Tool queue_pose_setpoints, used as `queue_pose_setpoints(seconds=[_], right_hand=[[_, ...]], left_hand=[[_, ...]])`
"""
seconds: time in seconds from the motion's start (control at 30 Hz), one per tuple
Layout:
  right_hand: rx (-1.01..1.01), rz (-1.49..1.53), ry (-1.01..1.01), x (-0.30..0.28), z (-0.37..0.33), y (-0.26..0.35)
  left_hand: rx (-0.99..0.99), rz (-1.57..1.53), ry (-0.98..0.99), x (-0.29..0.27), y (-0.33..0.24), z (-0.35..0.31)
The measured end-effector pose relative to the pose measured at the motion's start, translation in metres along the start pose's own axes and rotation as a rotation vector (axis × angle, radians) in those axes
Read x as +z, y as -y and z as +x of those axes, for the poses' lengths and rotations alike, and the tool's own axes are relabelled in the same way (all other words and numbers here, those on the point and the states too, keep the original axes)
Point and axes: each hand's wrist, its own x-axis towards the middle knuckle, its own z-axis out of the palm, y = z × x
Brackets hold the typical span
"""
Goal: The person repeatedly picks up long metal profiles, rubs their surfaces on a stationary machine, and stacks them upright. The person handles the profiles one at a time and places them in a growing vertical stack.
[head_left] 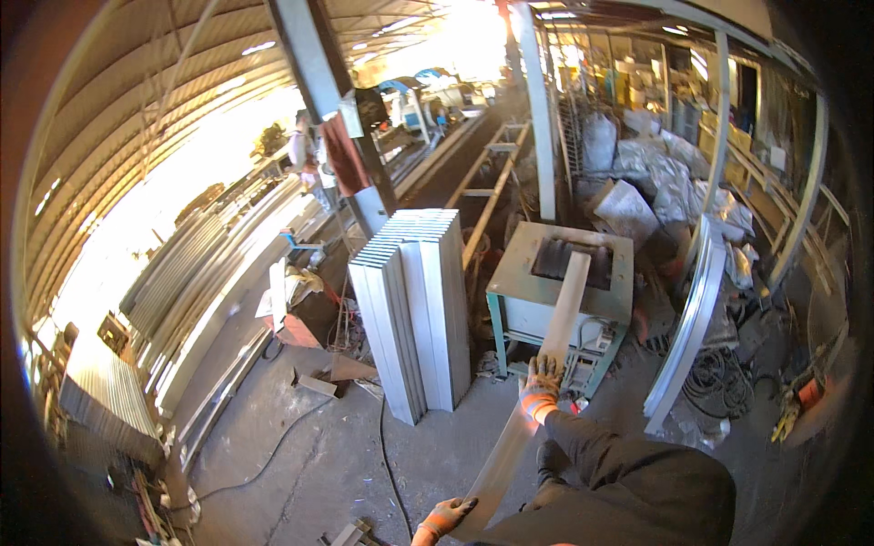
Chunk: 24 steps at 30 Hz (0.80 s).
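A long flat metal profile slants away from me, its far end over the dark square recess in the top of a green-grey box-shaped machine. My left hand, in an orange and grey glove, is closed round the near part of the profile at the lower edge. Farther up the same piece, my right hand, in a similar glove with dark fingers, is wrapped over it just in front of the machine. The profile's nearest end is cut off by the frame.
A bundle of metal profiles stands upright left of the machine. More long profiles lean at the right above coiled cable. A black cable crosses the floor. A steel post rises behind; another person stands far left.
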Motion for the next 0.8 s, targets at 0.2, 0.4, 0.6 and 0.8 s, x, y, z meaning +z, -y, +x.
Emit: queue_pose_setpoints(seconds=[0.2,0.4,0.6,0.8], right_hand=[[-0.847,-0.097,0.498,-0.050,-0.040,0.039],[-1.411,-0.172,0.881,-0.111,-0.076,0.157],[-1.289,0.996,0.422,-0.190,-0.071,0.269],[-1.018,1.833,0.618,-0.322,-0.030,0.302]], left_hand=[[-0.005,0.283,-0.163,-0.032,0.048,-0.058],[0.094,0.812,-0.510,-0.126,0.049,-0.151],[0.355,0.737,-1.799,-0.208,-0.029,-0.312],[0.627,0.036,-1.641,-0.157,0.009,-0.221]])
